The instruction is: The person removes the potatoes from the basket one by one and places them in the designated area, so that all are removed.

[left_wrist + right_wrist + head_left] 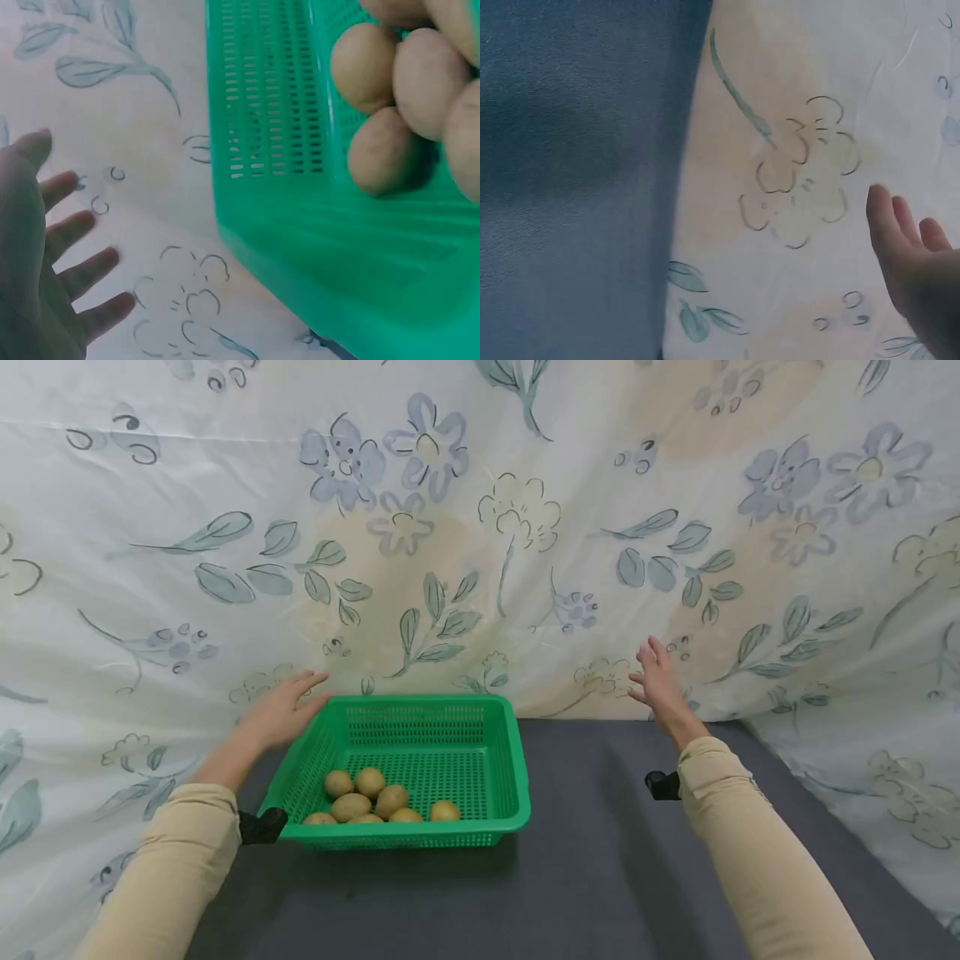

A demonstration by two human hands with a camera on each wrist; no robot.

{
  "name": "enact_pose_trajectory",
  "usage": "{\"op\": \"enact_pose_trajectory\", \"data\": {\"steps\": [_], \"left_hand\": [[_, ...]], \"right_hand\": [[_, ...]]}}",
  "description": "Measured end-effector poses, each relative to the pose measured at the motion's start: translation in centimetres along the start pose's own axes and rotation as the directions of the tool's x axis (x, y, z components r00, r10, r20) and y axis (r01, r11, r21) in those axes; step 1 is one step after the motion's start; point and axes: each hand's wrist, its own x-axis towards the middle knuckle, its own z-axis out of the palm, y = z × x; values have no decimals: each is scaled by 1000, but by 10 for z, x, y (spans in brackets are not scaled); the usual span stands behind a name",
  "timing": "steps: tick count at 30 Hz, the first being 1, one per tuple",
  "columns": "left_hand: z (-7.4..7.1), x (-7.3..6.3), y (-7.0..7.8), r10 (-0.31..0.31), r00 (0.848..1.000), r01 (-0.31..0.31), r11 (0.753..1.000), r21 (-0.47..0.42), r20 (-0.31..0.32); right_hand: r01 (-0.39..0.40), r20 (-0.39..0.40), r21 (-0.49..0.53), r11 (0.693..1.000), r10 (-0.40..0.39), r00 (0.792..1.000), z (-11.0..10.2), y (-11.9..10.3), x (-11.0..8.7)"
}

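A green plastic basket (517,760) with slotted walls stands on the dark table, left of the middle in the head view. Several potatoes (350,807) lie in its near left part, and some of these potatoes (381,150) show in the left wrist view. My left hand (281,710) hovers by the basket's far left corner, its fingers spread and holding nothing. Over the right side of the table, apart from the basket, my right hand (660,683) is raised with loosely bent fingers and nothing in it.
Dark grey cloth covers the table (577,860). Behind it and along both sides hangs a pale curtain (525,635) printed with flowers and leaves. Each wrist carries a small black camera, such as the right wrist camera (663,786).
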Motion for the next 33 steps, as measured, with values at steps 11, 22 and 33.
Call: {"op": "enact_pose_trajectory", "data": {"steps": [11, 22, 33], "left_hand": [[22, -47, -26, 68, 979, -67, 998, 14, -191], [41, -66, -32, -9, 975, -15, 994, -106, -220], [61, -92, -29, -193, 978, 171, 960, -221, -82]], "right_hand": [[-131, 83, 396, 909, 106, 991, -6, 27, -16], [-176, 194, 609, 773, 70, 978, -3, 43, -31], [-238, 298, 575, 783, 70, 952, 12, 64, -40]]}}
